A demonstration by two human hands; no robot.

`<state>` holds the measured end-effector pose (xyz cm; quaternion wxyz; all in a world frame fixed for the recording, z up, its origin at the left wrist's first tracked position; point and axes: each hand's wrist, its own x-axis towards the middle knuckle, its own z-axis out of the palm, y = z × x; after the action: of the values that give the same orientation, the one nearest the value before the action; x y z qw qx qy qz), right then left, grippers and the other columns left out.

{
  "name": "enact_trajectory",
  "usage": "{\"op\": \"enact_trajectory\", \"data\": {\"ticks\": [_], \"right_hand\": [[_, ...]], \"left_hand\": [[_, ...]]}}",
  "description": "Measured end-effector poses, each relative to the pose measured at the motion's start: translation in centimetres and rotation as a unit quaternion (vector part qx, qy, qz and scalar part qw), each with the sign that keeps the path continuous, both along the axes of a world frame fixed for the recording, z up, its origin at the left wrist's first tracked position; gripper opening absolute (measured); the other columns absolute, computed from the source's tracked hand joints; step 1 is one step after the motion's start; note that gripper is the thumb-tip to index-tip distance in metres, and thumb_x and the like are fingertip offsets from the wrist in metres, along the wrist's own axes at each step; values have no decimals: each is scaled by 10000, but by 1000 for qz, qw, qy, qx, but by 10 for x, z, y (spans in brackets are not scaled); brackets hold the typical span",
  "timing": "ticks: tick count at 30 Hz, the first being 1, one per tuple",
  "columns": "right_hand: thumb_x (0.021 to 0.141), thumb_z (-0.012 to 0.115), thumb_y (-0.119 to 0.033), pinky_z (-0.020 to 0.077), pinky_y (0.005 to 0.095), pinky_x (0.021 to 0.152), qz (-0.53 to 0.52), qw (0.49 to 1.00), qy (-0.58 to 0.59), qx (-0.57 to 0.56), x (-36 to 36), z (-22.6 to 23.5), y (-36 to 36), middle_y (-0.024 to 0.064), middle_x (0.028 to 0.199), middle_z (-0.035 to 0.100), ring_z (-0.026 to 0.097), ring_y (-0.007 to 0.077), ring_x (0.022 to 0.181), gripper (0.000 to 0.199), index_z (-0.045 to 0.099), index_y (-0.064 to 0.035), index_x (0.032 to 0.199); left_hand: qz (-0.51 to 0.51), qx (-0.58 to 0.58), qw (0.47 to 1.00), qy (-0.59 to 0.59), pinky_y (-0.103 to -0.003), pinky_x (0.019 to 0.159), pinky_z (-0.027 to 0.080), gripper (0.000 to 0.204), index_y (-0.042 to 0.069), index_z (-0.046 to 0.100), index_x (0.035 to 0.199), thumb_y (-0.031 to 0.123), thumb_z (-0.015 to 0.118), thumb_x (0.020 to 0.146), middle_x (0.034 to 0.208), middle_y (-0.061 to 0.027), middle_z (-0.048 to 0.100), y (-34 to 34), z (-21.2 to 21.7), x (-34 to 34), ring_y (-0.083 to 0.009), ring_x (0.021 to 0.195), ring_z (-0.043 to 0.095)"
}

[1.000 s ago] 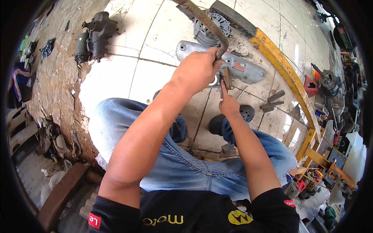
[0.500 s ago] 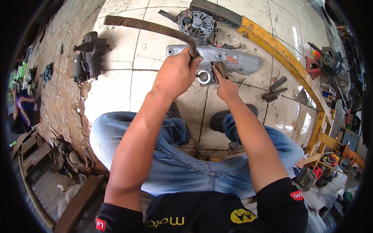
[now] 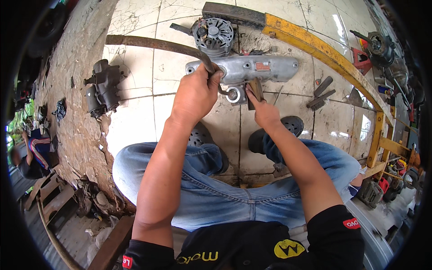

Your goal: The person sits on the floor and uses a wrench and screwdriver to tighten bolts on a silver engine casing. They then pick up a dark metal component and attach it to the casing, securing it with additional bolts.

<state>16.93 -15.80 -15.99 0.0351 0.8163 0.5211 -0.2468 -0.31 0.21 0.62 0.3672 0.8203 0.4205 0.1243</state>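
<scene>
My left hand (image 3: pixel 195 92) is closed around a long rusty bent bar (image 3: pixel 157 43), whose ribbed end reaches out to the far left. Below that fist, a short curved dark end meets the round opening of a small grey metal block (image 3: pixel 236 95); how far it goes in, I cannot tell. With my right hand (image 3: pixel 265 112) I grip a flat brownish bar-like piece (image 3: pixel 255 89), pressed against the block's right side. Just beyond both hands lies a long silver metal cover (image 3: pixel 274 69) with bolt holes and a reddish label.
An alternator (image 3: pixel 213 36) lies beyond the cover. A yellow and black steel frame (image 3: pixel 306 40) curves along the right. A dark cast part (image 3: pixel 104 85) sits at the left, near rough ground. Brushes (image 3: pixel 321 94) lie on the tiles; another person (image 3: pixel 36 153) is at the far left.
The whole view has shifted slightly, with the floor parts now a little lower and most of them further left. Both hands keep their holds, and the bar stays at the block.
</scene>
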Motion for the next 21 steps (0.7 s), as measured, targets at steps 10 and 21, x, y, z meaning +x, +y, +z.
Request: {"op": "enact_trajectory", "data": {"ticks": [10, 21], "right_hand": [[886, 484, -214, 529, 382, 731, -211, 947, 235, 61, 35, 0, 0, 152, 979, 674, 665, 279, 743, 517, 470, -310, 1394], [950, 446, -256, 500, 375, 822, -15, 966, 138, 220, 29, 15, 6, 156, 1168, 598, 619, 271, 870, 464, 454, -292, 1412]], "left_hand": [[57, -34, 998, 17, -377, 769, 495, 281, 15, 607, 1075, 266, 528, 975, 894, -158, 691, 5, -2, -2, -295, 843, 666], [99, -23, 995, -10, -379, 811, 481, 289, 11, 607, 1077, 261, 511, 968, 936, -168, 685, 20, -12, -10, -313, 888, 653]]}}
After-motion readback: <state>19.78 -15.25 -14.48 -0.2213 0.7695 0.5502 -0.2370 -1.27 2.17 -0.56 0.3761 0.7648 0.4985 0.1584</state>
